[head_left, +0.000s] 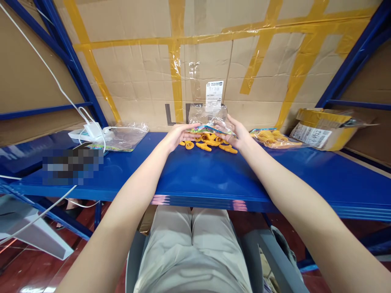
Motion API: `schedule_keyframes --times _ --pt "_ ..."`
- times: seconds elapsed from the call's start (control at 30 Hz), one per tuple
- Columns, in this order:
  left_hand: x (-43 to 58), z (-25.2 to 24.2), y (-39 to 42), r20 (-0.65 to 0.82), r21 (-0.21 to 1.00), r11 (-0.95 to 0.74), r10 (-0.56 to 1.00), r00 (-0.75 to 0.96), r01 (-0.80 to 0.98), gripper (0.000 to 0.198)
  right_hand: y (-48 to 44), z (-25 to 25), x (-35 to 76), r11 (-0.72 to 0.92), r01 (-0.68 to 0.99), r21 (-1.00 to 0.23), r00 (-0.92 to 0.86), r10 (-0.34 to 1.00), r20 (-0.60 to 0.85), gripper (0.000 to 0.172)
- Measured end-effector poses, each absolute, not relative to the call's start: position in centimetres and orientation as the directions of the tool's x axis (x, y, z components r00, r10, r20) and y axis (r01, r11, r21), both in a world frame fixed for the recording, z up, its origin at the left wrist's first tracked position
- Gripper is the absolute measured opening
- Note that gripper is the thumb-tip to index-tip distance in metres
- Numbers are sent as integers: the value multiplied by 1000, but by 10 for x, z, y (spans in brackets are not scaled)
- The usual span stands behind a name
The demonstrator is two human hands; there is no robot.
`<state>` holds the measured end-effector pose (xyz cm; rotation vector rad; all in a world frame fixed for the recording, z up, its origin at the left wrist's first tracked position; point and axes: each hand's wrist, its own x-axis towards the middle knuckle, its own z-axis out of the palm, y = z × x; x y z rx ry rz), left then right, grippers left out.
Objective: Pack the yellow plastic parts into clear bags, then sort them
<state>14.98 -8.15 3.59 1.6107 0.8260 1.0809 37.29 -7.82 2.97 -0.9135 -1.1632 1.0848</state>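
Observation:
Between my hands is a clear plastic bag [200, 115] with a colourful printed strip along its near edge. My left hand [179, 136] grips the bag's left end, thumb on top and fingers beneath. At the right end, my right hand [237, 133] pinches it in the same way. Under and just in front of the bag, several small orange-yellow plastic pieces [210, 141] lie loose on the blue shelf [195, 175]; some have round cup-like ends. The bag partly hides the pieces behind it.
To the right lie a filled bag of yellow pieces [271, 138] and an opened cardboard box [324, 130]. At left are a stack of flat clear bags [128, 136], a white charger with cables [94, 129] and a blurred dark object [73, 162]. A taped cardboard wall [137, 81] stands behind.

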Motion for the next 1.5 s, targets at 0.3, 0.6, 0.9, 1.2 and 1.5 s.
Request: schedule_keyframes --times 0.3,0.6,0.9,1.2,1.5 --pt "136 33 -62 311 950 -307 936 162 -49 50 -69 18 366 294 -217 -931 155 952 265 14" --pt "145 22 -57 258 966 -258 966 26 -32 28 -82 20 348 329 -249 -911 120 944 309 27" --pt "149 27 -65 395 915 -377 908 -136 145 27 -78 22 357 381 -311 -871 196 922 333 20" --pt "156 17 -62 392 918 -385 916 -81 91 32 -66 14 357 565 -139 -814 344 798 495 30" --pt "154 13 -54 492 870 -481 857 -150 105 36 -62 8 357 625 170 -762 330 692 641 41"
